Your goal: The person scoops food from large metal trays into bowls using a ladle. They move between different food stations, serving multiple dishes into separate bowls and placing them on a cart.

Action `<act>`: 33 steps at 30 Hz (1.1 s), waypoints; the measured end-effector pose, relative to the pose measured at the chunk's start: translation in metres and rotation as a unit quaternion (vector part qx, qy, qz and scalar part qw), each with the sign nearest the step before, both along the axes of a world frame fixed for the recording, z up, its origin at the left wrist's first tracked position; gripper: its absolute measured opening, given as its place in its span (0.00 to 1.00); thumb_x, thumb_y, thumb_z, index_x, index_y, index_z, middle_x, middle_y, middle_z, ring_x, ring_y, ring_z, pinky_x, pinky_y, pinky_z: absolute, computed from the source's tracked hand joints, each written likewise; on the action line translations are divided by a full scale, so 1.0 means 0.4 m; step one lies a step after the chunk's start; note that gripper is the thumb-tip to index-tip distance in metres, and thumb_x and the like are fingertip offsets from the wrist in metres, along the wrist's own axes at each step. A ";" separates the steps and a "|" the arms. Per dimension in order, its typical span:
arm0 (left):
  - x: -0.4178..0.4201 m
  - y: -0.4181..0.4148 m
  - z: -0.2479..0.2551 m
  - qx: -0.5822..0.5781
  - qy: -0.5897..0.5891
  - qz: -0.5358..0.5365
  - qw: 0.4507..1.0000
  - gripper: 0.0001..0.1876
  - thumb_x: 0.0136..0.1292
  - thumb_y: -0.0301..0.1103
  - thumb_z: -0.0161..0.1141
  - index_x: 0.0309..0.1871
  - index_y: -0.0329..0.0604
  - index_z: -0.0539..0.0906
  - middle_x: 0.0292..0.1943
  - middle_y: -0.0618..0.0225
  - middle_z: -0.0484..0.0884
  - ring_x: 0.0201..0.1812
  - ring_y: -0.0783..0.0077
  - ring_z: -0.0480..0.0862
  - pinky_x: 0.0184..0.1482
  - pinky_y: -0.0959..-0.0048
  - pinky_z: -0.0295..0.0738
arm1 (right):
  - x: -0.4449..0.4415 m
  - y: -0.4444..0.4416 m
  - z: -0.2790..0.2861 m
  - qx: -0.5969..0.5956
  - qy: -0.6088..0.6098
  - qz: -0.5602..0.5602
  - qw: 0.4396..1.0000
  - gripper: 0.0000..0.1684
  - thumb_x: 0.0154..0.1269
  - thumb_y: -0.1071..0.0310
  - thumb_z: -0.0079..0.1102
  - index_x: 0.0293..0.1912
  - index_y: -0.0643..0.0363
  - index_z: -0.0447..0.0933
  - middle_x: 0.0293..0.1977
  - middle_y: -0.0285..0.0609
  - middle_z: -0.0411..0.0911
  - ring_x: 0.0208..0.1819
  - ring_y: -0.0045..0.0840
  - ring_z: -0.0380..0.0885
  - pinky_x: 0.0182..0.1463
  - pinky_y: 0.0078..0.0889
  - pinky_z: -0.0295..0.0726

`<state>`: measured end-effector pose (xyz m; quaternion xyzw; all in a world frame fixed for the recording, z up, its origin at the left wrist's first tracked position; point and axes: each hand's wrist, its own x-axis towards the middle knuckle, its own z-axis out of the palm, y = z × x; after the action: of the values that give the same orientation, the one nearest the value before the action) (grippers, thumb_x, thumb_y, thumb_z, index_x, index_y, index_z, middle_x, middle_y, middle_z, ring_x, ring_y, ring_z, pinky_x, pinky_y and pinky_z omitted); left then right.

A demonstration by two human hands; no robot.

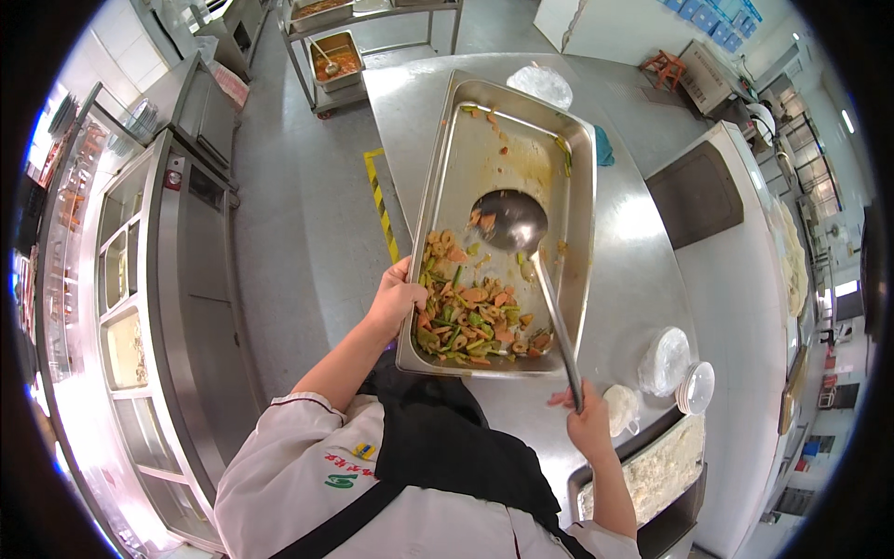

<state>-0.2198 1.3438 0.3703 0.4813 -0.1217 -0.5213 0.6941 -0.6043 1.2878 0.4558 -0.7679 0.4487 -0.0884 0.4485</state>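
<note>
A deep rectangular steel food pan (585,209) lies before me over the steel table. My left hand (398,297) grips its left rim, the thumb over the edge. Chopped vegetables and sliced pieces (475,318) are heaped in the near left part of the pan; a few scraps and oily sauce mark the far part. My right hand (588,416) is closed around the handle of a large steel ladle (513,223). The ladle's bowl is inside the pan, near its middle, with a few orange pieces in it.
The steel table (628,272) bears plastic-wrapped items (663,360), stacked white bowls (696,388), a teal cloth (603,147) and a plastic bag (539,87). A pan of white rice (646,472) stands at the near right. Beyond is a trolley (374,49) with food pans; a glass-fronted cabinet (143,314) is at left.
</note>
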 end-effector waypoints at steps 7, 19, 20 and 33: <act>-0.017 -0.049 0.041 -0.006 0.006 -0.007 1.000 0.26 0.43 0.09 0.46 0.46 0.37 0.83 0.28 0.73 0.81 0.21 0.83 0.72 0.22 0.82 0.65 | 0.134 -0.023 0.063 -0.204 0.179 0.010 0.962 0.19 0.53 0.87 0.47 0.44 0.58 0.67 0.34 0.47 0.83 0.35 0.54 0.79 0.39 0.54 0.74; -0.028 -0.043 0.048 -0.020 0.078 0.046 0.996 0.34 0.37 0.10 0.43 0.53 0.35 0.80 0.41 0.61 0.85 0.34 0.67 0.85 0.37 0.73 0.83 | -0.080 0.056 0.159 -0.194 0.202 0.037 0.959 0.12 0.56 0.85 0.51 0.38 0.60 0.69 0.28 0.49 0.79 0.36 0.49 0.80 0.38 0.49 0.75; -0.034 -0.044 0.054 -0.021 0.076 0.051 0.996 0.33 0.37 0.10 0.43 0.52 0.35 0.80 0.41 0.61 0.85 0.34 0.68 0.85 0.37 0.73 0.83 | -0.108 0.057 0.167 -0.167 0.215 0.020 0.962 0.12 0.55 0.85 0.50 0.38 0.60 0.70 0.28 0.50 0.80 0.36 0.50 0.80 0.38 0.49 0.75; -0.047 -0.018 0.084 -0.059 -0.102 0.037 0.992 0.28 0.36 0.12 0.45 0.45 0.34 0.83 0.38 0.64 0.87 0.35 0.74 0.85 0.39 0.78 0.80 | -0.156 -0.011 -0.077 -0.160 0.053 -0.124 0.978 0.20 0.52 0.90 0.39 0.41 0.61 0.69 0.33 0.52 0.83 0.40 0.56 0.79 0.42 0.52 0.74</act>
<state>-0.2386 1.3365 0.4038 0.4944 -0.2047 -0.4349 0.7243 -0.6665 1.2832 0.4252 -0.7718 0.5438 -0.1728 0.2806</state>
